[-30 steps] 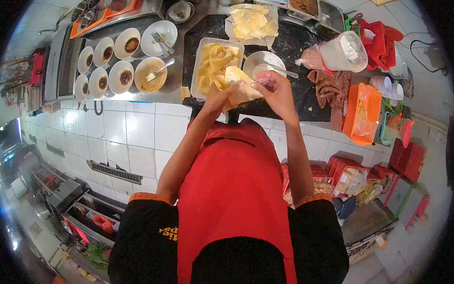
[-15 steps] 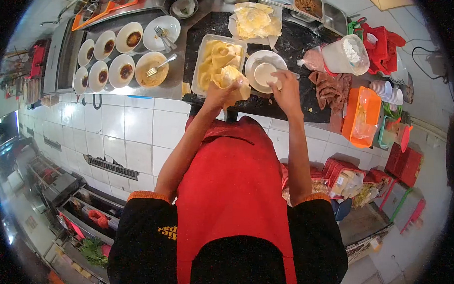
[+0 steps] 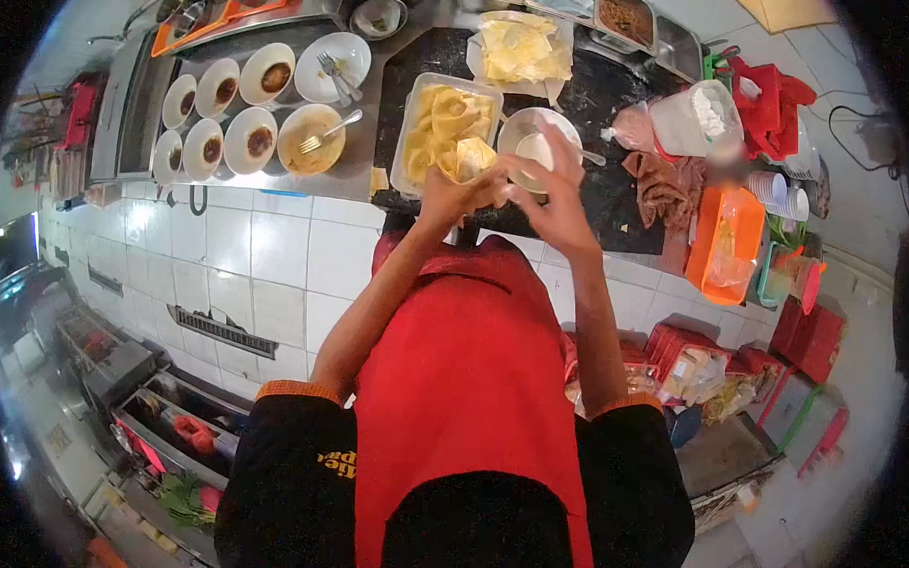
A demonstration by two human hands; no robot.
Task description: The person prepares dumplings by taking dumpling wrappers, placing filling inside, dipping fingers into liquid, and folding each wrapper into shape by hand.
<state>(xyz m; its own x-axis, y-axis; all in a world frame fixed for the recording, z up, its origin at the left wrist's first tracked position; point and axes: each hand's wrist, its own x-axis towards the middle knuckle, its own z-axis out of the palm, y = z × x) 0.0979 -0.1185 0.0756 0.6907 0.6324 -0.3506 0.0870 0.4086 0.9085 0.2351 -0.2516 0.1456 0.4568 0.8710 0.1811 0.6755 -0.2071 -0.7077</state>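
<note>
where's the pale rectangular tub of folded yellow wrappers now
The tub sits on the black worktop in the head view, left of the round white bowl, with the left hand by its near edge.

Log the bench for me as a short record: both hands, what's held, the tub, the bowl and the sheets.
Left hand: gripping a yellow wrapper
Wrapper position: over the tub's near right corner
Right hand: close beside the wrapper, blurred; contact unclear
Tub: holds folded yellow pieces
White bowl: right of the tub, small cup inside
Yellow sheets: piled on paper beyond the bowl
</note>
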